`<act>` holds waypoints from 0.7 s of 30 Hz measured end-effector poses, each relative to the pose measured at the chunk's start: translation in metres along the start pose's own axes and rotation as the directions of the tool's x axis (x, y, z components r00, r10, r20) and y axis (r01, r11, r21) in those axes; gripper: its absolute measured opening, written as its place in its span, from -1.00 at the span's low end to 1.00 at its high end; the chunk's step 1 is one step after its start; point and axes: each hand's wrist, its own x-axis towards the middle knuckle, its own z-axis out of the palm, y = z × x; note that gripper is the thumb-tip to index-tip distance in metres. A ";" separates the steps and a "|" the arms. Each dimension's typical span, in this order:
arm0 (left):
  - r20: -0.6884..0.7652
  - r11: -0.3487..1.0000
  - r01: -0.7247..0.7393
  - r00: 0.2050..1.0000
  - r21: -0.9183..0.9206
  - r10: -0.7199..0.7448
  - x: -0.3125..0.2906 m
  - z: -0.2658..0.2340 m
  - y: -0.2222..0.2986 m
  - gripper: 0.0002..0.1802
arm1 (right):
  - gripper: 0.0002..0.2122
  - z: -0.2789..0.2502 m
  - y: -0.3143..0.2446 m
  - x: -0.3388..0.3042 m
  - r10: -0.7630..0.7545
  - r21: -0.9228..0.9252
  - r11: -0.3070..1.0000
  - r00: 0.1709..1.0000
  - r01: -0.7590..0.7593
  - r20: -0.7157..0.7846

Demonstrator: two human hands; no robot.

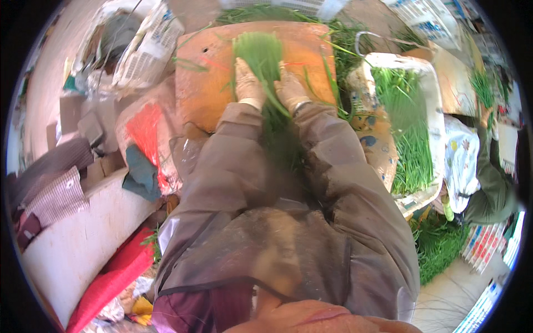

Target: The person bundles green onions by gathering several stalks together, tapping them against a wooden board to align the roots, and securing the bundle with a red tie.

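Observation:
A bunch of long, flat green chives [260, 49] lies on an orange-brown wooden board [202, 91] in front of me. My left hand [247, 83] lies along the bunch's left side, fingers stretched out and pointing away from me. On the other side my right hand [290, 89] rests flat against the chives, its fingers straight too. The bunch sits between both hands, and neither hand's fingers are wrapped round it. Loose blades hang down between my forearms over the board's near edge. A thin red strand shows on each side of the bunch.
A white crate [436, 125] filled with chives stands at my right, with a stained cloth [377, 144] over its near side. White baskets [147, 53] stand at the far left. Red strands [147, 133] lie left of the board. Another person's sleeve [491, 188] shows at far right.

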 end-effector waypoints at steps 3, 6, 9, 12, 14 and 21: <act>0.042 0.782 0.120 0.992 -0.611 -0.119 0.002 -0.010 0.004 -0.11 | -0.23 -0.029 -0.023 -0.003 0.141 -0.061 0.990 0.964 -0.130 0.226; 0.352 0.015 0.373 0.887 -0.928 -0.297 0.002 -0.012 0.000 -0.15 | -0.33 -0.089 -0.034 -0.029 0.065 -0.077 0.996 0.912 -0.037 0.405; 0.192 0.374 0.286 0.944 -0.882 -0.270 0.006 0.002 -0.016 -0.19 | -0.47 -0.151 -0.028 -0.057 -0.058 -0.210 0.970 0.958 0.120 0.280; -0.096 0.838 -0.029 0.995 -0.545 -0.029 0.012 0.021 -0.042 -0.22 | -0.60 -0.212 0.050 -0.080 -0.322 0.067 0.941 0.940 0.330 -0.112; -0.172 0.987 -0.122 0.980 -0.108 0.102 0.012 0.027 -0.057 -0.20 | -0.65 -0.240 0.132 -0.084 -0.100 0.355 0.924 0.985 0.145 -0.142; -0.077 0.966 -0.187 0.976 0.181 0.204 0.001 0.001 -0.057 -0.01 | -0.04 -0.246 0.385 -0.082 0.628 -0.226 0.632 0.661 -0.741 -0.411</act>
